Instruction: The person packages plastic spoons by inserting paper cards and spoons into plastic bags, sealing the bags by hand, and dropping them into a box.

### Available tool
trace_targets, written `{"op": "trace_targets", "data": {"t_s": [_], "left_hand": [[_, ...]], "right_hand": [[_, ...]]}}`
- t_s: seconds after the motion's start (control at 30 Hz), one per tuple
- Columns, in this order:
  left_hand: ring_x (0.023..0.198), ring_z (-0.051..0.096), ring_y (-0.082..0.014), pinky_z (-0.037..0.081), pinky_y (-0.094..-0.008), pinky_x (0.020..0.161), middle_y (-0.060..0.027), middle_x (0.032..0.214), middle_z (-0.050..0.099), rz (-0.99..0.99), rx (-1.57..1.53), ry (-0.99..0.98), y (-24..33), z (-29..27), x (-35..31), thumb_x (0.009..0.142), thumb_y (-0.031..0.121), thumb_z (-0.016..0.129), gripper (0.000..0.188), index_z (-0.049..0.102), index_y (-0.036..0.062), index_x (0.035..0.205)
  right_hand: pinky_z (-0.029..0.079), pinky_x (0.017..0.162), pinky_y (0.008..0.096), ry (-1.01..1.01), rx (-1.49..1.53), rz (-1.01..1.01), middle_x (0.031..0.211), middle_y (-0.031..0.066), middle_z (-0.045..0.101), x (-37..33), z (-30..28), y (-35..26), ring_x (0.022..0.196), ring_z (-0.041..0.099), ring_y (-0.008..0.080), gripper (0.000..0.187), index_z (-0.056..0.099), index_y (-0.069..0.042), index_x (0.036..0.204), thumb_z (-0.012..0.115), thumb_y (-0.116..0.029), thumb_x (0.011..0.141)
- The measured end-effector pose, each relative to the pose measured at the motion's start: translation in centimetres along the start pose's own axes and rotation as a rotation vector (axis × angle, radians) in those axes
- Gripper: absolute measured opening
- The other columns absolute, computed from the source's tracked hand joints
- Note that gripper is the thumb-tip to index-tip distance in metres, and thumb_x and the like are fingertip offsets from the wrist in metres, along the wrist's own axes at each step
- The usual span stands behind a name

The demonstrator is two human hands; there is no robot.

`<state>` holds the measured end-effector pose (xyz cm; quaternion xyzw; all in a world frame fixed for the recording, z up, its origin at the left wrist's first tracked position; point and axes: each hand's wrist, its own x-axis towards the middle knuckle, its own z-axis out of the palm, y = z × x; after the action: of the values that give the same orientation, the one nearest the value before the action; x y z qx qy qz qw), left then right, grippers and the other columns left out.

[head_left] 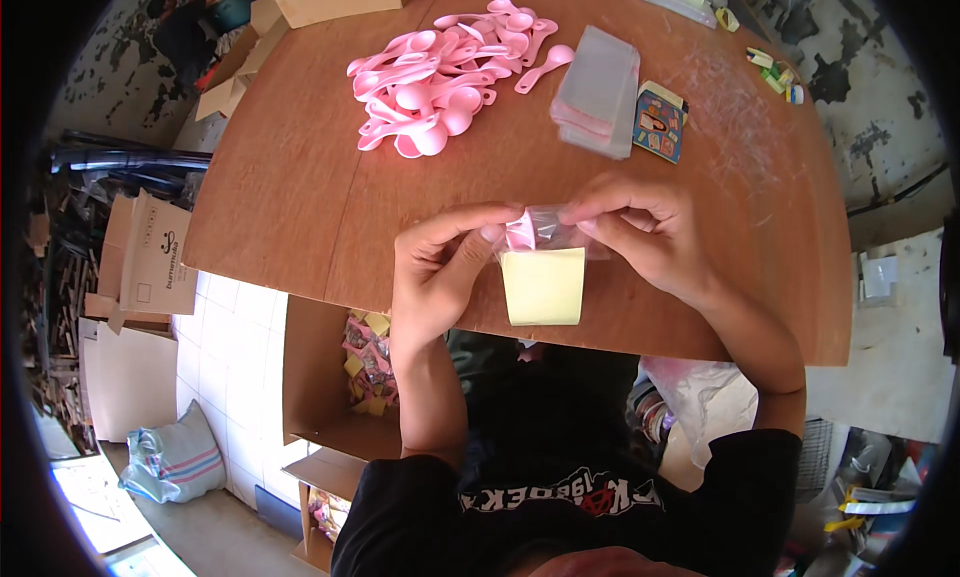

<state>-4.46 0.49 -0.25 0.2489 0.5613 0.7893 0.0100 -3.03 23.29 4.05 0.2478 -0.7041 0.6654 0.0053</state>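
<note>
Near the table's front edge, both hands pinch the top of a small clear plastic bag. My left hand is closed on its left corner, thumb against forefinger. The right corner is between the thumb and fingers of my right hand. Inside the bag shows a pink piece, probably part of a spoon. A pale yellow paper card hangs at the bag's lower part; whether it is inside cannot be told. Farther back lie a heap of pink plastic spoons and one loose spoon.
Right of the spoons lie a stack of clear bags and a pile of printed cards. Thin plastic strips litter the right side. An open carton with filled packets stands below the table's front edge, left of my body.
</note>
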Motion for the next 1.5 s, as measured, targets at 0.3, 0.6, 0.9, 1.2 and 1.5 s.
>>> {"op": "trace_targets", "data": {"t_s": [0.3,0.6,0.9,1.2,1.5], "left_hand": [[0.099,0.066,-0.0186,0.051,-0.0300,0.088,-0.0152,0.108,0.070,0.004,0.001,0.002,0.1,0.0,-0.1,0.095,-0.008,0.049,0.022,0.069,-0.0049,0.103],[0.099,0.066,-0.0196,0.050,-0.0313,0.089,-0.0159,0.106,0.070,-0.034,-0.139,-0.015,-0.2,-0.3,0.3,0.090,-0.010,0.044,0.027,0.068,-0.0071,0.101],[0.098,0.067,-0.0186,0.057,-0.0297,0.082,-0.0166,0.107,0.068,-0.098,-0.063,-0.035,0.9,-0.9,-2.0,0.077,-0.011,0.075,0.032,0.063,-0.0059,0.106],[0.084,0.070,-0.0160,0.055,-0.0241,0.069,-0.0113,0.093,0.072,-0.654,0.231,-0.372,2.1,-13.1,-10.3,0.076,-0.010,0.076,0.026,0.067,-0.0056,0.100],[0.100,0.067,-0.0361,0.053,-0.0409,0.088,-0.0208,0.109,0.069,-0.902,1.274,-0.146,-0.6,-14.6,-15.0,0.081,0.017,0.075,0.047,0.060,0.0007,0.123]], "right_hand": [[0.051,0.078,0.0249,-0.056,-0.051,-0.045,0.103,0.0136,0.065,0.1,-0.3,0.5,0.091,0.064,0.0149,0.020,0.069,0.004,0.097,0.052,0.011,0.090],[0.052,0.071,0.0238,-0.013,-0.002,-0.039,0.099,0.0099,0.067,0.0,-0.2,0.7,0.083,0.064,0.0123,0.015,0.069,0.004,0.099,0.063,0.006,0.085],[0.051,0.083,0.0271,-0.124,-0.166,-0.067,0.106,0.0095,0.060,-0.4,0.4,0.4,0.095,0.062,0.0142,0.027,0.062,0.001,0.108,0.073,0.000,0.084],[0.052,0.085,0.0365,0.234,-1.015,-0.243,0.104,0.0137,0.068,3.0,-6.2,4.3,0.099,0.065,0.0279,0.026,0.067,-0.002,0.106,0.071,-0.019,0.086],[0.023,0.112,0.0594,0.098,-1.371,-0.033,0.140,0.0159,0.052,2.6,-7.5,7.9,0.137,0.040,0.0320,0.052,0.057,-0.004,0.131,0.054,-0.042,0.096]]}}
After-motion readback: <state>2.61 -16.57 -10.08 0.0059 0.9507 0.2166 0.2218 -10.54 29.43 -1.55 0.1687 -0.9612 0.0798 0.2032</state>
